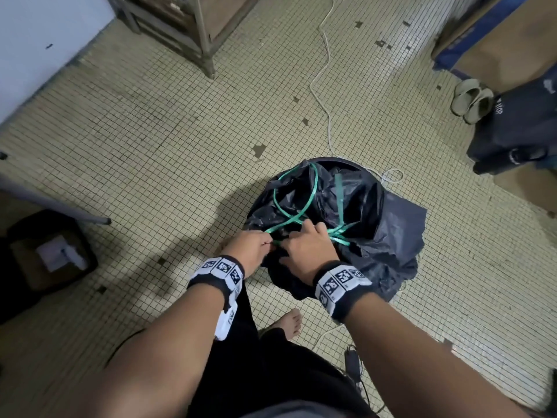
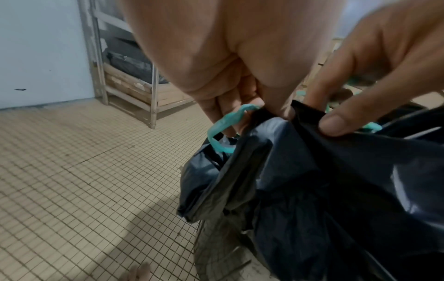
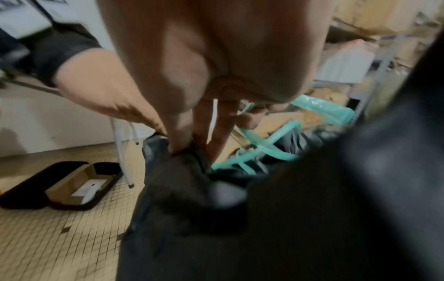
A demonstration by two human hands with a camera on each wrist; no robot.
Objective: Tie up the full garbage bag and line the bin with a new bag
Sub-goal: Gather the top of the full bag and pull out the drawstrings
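While the black garbage bag [image 1: 346, 212] sits in the bin [image 1: 331, 160] on the tiled floor [image 1: 150, 131], I have both hands at the near edge of its mouth. My left hand [image 1: 251, 245] pinches the gathered black film together with a loop of the green drawstring [image 2: 222, 127]; its fingers [image 2: 230, 106] are curled and clamped on both. My right hand [image 1: 307, 248] works just beside it, thumb and fingers pinching a fold of the bag's rim, and the right wrist view shows a green strand passing between its fingers [image 3: 223, 121] too. I judge this two-point hold serves to bunch the rim into a neck so the drawstring can be cinched and knotted.

The drawstring lies in long slack loops across the open mouth, so the bag is not yet closed. The bag's loose skirt drapes over the right side of the bin, which suggests the rim is already freed from the bin edge there.

The step in hand is closure; lifting the bag out and fitting a new liner remain. I see no fresh bag that I can identify in any view. A white cable [image 1: 324, 86] trails across the floor behind the bin, a snag risk when the bag is lifted out.
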